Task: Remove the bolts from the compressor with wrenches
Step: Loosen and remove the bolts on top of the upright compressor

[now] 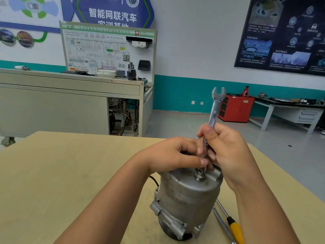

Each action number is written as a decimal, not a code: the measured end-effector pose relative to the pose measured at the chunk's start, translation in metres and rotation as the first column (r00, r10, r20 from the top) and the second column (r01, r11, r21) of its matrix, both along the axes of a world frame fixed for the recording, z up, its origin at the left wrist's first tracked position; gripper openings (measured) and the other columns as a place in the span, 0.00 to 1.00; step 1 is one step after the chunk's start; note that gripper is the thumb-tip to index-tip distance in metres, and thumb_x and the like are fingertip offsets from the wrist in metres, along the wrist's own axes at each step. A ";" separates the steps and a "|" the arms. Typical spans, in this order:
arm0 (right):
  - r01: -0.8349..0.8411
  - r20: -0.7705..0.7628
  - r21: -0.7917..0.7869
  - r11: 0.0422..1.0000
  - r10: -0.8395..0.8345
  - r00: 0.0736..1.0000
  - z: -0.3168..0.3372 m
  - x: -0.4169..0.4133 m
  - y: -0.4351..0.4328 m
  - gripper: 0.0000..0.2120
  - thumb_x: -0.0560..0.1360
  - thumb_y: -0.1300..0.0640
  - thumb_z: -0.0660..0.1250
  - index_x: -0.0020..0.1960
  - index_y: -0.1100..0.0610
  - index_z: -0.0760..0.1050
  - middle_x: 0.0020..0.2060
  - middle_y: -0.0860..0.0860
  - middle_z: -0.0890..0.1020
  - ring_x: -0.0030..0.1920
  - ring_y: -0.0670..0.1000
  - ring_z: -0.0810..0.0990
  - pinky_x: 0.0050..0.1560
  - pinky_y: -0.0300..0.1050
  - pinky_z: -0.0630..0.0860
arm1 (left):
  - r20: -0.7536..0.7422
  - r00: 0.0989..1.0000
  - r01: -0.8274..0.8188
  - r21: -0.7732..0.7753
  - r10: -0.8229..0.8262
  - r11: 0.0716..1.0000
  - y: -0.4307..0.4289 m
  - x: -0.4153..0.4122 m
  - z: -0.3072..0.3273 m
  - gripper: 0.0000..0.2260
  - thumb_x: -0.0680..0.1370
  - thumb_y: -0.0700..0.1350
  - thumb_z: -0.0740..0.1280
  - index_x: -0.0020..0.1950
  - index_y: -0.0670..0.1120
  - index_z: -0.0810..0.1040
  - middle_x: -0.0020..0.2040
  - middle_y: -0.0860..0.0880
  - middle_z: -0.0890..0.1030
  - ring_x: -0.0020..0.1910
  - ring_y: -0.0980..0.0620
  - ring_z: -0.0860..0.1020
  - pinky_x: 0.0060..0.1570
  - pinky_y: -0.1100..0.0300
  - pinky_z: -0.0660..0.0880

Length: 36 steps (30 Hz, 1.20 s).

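A grey metal compressor (186, 196) stands on end on the tan table (70, 173), slightly tilted toward me. A bolt (199, 176) with a washer sticks up from its top face. A silver combination wrench (214, 108) stands nearly upright, its ring end down on the bolt and its open jaw up in the air. My right hand (226, 152) is wrapped around the wrench's lower shaft. My left hand (174, 154) rests on the compressor's top, its fingertips pinching the wrench just above the bolt.
A yellow-handled screwdriver (234, 228) and another steel wrench (222, 224) lie on the table to the right of the compressor. A black cable (154, 180) trails behind the compressor. Beyond the table stand a grey training bench (70, 103), a red cabinet (235, 108) and a workbench (290, 110).
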State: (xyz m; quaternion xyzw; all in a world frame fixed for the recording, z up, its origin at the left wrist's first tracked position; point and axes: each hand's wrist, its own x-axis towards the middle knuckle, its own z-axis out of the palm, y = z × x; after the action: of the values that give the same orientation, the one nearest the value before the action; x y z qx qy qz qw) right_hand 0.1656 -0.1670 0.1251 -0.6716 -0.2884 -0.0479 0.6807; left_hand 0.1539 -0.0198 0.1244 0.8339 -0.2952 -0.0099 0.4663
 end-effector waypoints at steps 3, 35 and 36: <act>-0.077 -0.005 -0.167 0.983 0.077 0.997 0.010 0.006 -0.002 0.12 0.80 0.56 0.57 0.42 0.58 0.74 0.24 0.52 0.76 0.18 0.45 0.65 0.19 0.36 0.63 | -0.039 0.999 0.020 -0.002 -0.020 1.000 0.004 0.002 -0.001 0.05 0.76 0.42 0.68 0.48 0.49 0.83 0.43 0.60 0.80 0.49 0.62 0.76 0.55 0.68 0.71; -0.076 0.290 0.350 0.934 -0.031 0.957 -0.035 -0.021 -0.001 0.18 0.75 0.36 0.57 0.44 0.51 0.72 0.29 0.47 0.74 0.30 0.45 0.72 0.35 0.36 0.71 | 0.090 0.995 -0.032 -0.029 0.034 0.999 -0.003 0.004 -0.005 0.10 0.69 0.38 0.75 0.33 0.47 0.77 0.38 0.60 0.79 0.43 0.59 0.77 0.51 0.64 0.71; -0.022 0.306 0.352 0.936 -0.093 0.948 -0.037 -0.021 0.003 0.20 0.75 0.35 0.55 0.45 0.52 0.70 0.29 0.46 0.73 0.30 0.43 0.71 0.33 0.35 0.69 | 0.095 0.994 -0.043 -0.032 0.045 0.999 -0.004 0.003 -0.005 0.11 0.68 0.38 0.76 0.32 0.48 0.76 0.37 0.60 0.79 0.43 0.60 0.77 0.51 0.64 0.71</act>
State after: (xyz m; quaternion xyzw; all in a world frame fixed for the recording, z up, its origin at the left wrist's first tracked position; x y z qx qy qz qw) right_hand 0.1441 -0.1641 0.0881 -0.5281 -0.3685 -0.2185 0.7331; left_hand 0.1573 -0.0233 0.1192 0.8327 -0.2988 0.0445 0.4641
